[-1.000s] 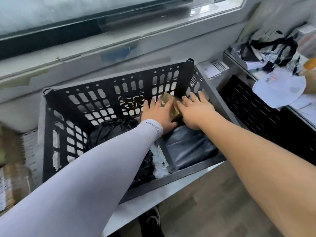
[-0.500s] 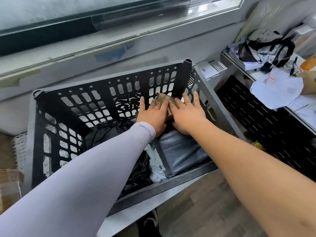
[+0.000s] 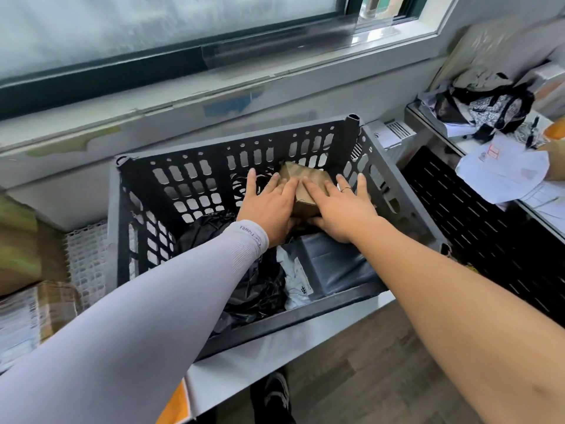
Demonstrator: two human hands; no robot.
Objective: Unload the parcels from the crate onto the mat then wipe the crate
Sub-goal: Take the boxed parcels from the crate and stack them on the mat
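**Desk:** Status? Which step?

**Me:** Unloading, early on. I've got both hands in the crate (image 3: 394, 182), at the far right corner. Left hand (image 3: 269, 206) and right hand (image 3: 342, 209) are pressed on a small brown box (image 3: 308, 185), one per side, fingers flat over the top, thumbs tucked under the near edge. So they're clamped on it together. It looks lifted a bit off the pile, but I can't tell for sure, the hands cover its base.

**Desk:** What else is inside?

**Me:** A black bag (image 3: 244, 270) on the left, a grey poly parcel (image 3: 336, 264) near right, and a white mailer (image 3: 296, 276) wedged between them. Wipe step is a long way off.

**Desk:** Next move?

**Me:** IMO lift straight up, keep even squeeze, clear the rim, then carry it out. The white mesh thing (image 3: 85, 264) left of the crate may be the mat, not sure.

**Desk:** Room?

**Me:** Tight at the back: box sits close to the far wall and corner post (image 3: 351, 130). The window sill (image 3: 183, 99) runs above, behind the crate. Right side has a black perforated panel (image 3: 477, 215) and a cluttered shelf (image 3: 428, 117). Cardboard boxes (image 3: 33, 304) crowd the left. Upward is the open way.
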